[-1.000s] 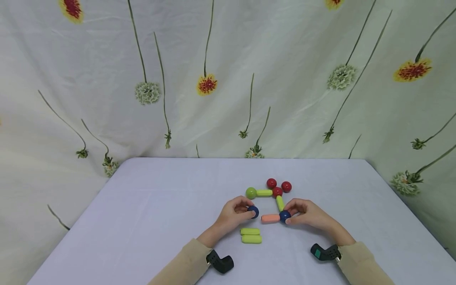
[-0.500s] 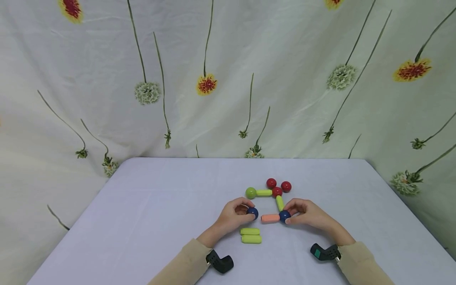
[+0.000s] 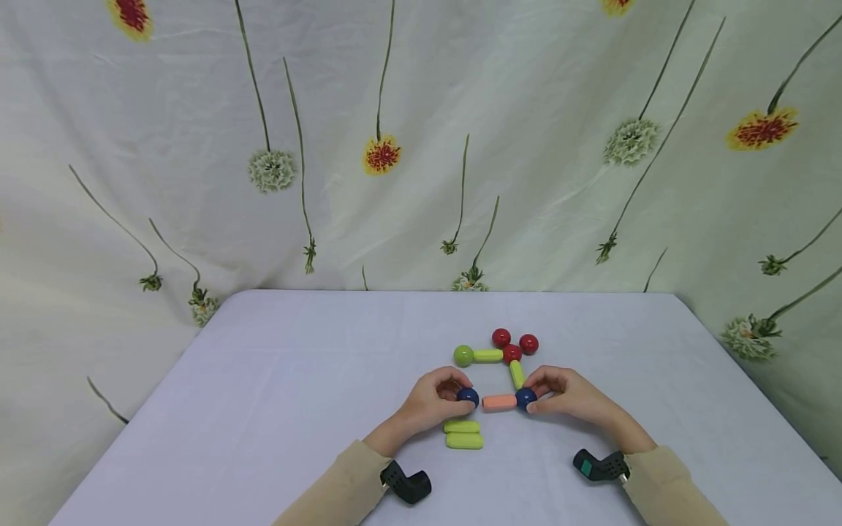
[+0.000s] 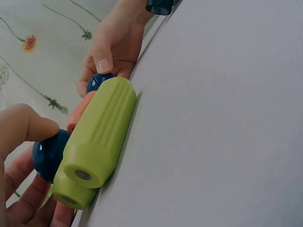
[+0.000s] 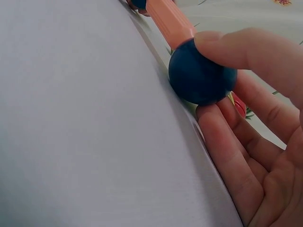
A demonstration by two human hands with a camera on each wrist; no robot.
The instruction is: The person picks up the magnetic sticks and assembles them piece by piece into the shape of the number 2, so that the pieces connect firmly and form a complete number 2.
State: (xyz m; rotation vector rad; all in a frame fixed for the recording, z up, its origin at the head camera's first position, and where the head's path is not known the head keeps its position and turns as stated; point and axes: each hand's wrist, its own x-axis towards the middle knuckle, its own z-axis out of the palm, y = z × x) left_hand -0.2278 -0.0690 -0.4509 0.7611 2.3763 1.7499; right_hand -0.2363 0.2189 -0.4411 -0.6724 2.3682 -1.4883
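Between thumb and fingers, my left hand (image 3: pixel 426 400) pinches a blue ball (image 3: pixel 468 397) just left of the orange rod (image 3: pixel 499 403). A narrow gap shows between them in the head view. The rod's right end touches a second blue ball (image 5: pixel 201 72), which my right hand (image 3: pixel 571 395) pinches. From that ball a yellow-green rod (image 3: pixel 517 375) runs back to a red ball (image 3: pixel 511 354). Another yellow-green rod (image 3: pixel 488 356) joins the red ball to a green ball (image 3: pixel 463 356). In the left wrist view, loose yellow-green rods hide part of the orange rod.
Two loose yellow-green rods (image 3: pixel 464 441) lie side by side near my left wrist; grey discs show in their ends. Two red balls (image 3: pixel 501 337) sit behind the joined pieces. The white table (image 3: pixel 316 380) ends at a flower-patterned cloth (image 3: pixel 421 219).
My left hand has lowered its blue ball slightly toward the front, level with the orange rod's left end. My right hand and the joined pieces have stayed put.
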